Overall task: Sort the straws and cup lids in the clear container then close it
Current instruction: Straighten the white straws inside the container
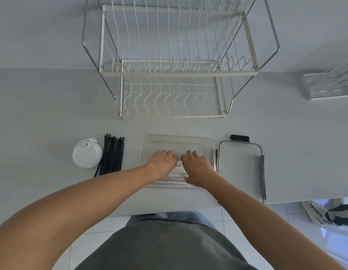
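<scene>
A clear rectangular container [177,137] sits on the grey table in front of me. Both hands are inside it, palms down and fingers curled. My left hand [162,162] and my right hand [196,165] press on either end of a pale bundle of straws [178,175] lying in the container's near half. To the left of the container lies a bundle of black straws [111,154]. Further left stands a stack of white cup lids [87,153]. The container's flat lid [240,168], with a black clip at its far edge, lies to the right.
A two-tier white wire dish rack [169,73] stands behind the container. A clear acrylic holder [329,86] sits at the far right. The table's front edge runs just below the container, and another person's shoe [313,211] is on the tiled floor at the right.
</scene>
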